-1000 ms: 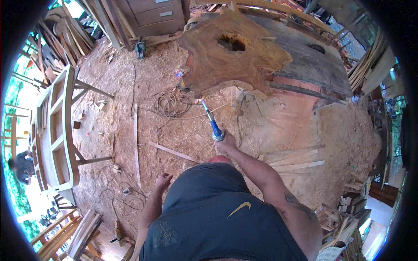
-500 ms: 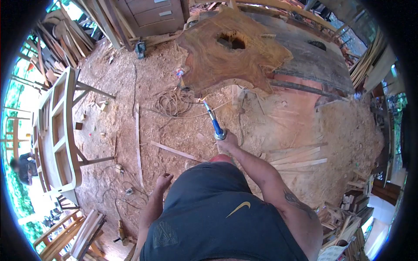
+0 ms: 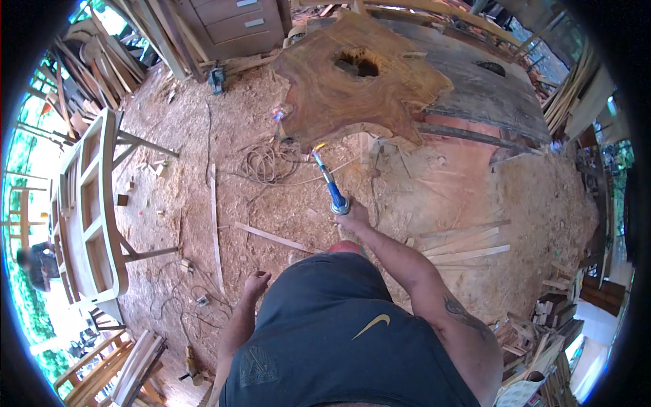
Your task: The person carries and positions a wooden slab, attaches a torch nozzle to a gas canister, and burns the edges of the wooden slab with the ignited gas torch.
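Observation:
My right hand is wrapped round the base of a blue blowtorch, which points away from me. A small orange flame shows at its nozzle, beside the lower left edge of a large wooden slab. The slab has an irregular outline and a dark hole near its middle. Low at my left side, my left hand hangs with its fingers curled; nothing shows in it.
A wooden frame on legs stands at the left, with a person beyond it. Coiled cable and thin wood strips lie on the sawdust-covered floor. A grey slab is at the right back.
The flame at the torch's nozzle looks larger and more orange. The torch has shifted slightly left in view, while my left hand keeps nearly the same place.

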The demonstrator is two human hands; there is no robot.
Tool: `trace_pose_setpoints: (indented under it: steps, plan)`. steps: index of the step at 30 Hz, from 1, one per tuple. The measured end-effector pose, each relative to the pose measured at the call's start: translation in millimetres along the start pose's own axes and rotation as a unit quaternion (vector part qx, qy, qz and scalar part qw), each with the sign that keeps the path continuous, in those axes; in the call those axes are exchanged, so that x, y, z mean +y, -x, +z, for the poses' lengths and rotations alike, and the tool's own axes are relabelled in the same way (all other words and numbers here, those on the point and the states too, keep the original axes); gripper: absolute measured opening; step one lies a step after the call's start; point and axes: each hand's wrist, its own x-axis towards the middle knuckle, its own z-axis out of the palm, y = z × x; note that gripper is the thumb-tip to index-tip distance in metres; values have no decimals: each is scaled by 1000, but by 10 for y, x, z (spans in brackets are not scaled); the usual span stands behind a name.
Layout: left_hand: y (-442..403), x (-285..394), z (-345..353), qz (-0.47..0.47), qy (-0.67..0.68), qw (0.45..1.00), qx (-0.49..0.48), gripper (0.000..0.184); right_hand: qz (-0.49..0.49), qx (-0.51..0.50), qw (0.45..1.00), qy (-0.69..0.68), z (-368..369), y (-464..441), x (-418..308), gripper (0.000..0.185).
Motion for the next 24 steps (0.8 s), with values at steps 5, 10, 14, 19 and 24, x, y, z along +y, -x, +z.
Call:
trace_pose_setpoints:
  steps: [5,10,14,19,24]
  plan:
    - [-63,-36,20,0,-26,1000,-2,51,-25,14,1000,1,78,-47,59,57]
    - [-45,5,3,2,-34,999,-3,50,-14,13,1000,-4,84,-61,38,59]
    - [-20,28,14,-16,-22,1000,0,49,-2,-10,1000,3,-24,-52,-74,58]
    - [-65,-105,55,-1,-1,1000,4,48,47,-22,998,39,130,-201,95,58]
    - [14,-94,18,3,2,1000,10,48,66,-23,997,42,240,-288,226,60]
